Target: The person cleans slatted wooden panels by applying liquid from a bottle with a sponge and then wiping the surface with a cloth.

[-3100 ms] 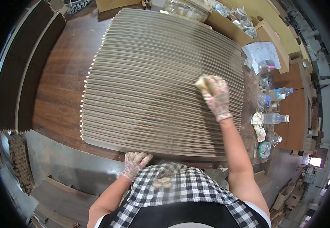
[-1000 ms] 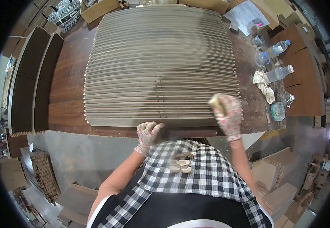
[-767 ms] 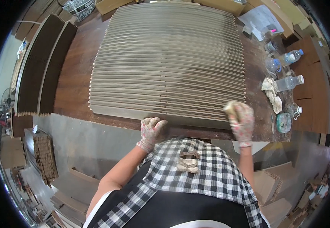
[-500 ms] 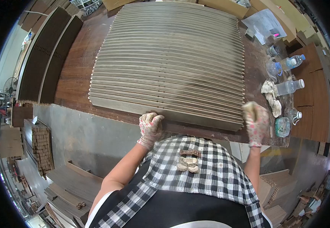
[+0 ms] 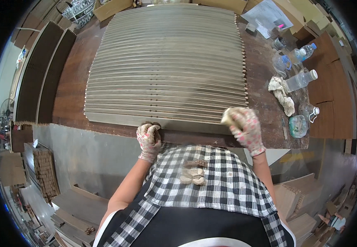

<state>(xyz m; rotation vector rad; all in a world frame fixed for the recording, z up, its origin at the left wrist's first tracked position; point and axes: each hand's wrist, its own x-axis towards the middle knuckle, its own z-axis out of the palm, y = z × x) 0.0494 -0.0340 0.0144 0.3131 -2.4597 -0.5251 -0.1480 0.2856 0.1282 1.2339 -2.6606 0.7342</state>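
Working across a broad pack of ridged grey-brown strips [image 5: 166,70], laid side by side over the middle of the desk [image 5: 73,90] and reaching almost to its near edge. Hands well apart. In the right hand [image 5: 247,126], a pale pad [image 5: 227,117], pinched between thumb and fingers at the pack's near right corner. For the left hand [image 5: 148,142], curled fingers at the desk's near edge, left of its middle, with nothing visible in the grasp. Cannot tell pressing from mere resting there, nor contact from a slight gap beneath the pad. Best, judging by the ridges, to draw the pad along their length with light, even pressure — overlapping each pass, easing off at the uneven ends toward the desk's right edge to avoid snagging. Better to steady the front strip with the left hand than to lean on the edge alone. Avoid wide swings toward the crumpled cloth [image 5: 282,98] and bottles [image 5: 300,81] — close beside the desk's right edge.
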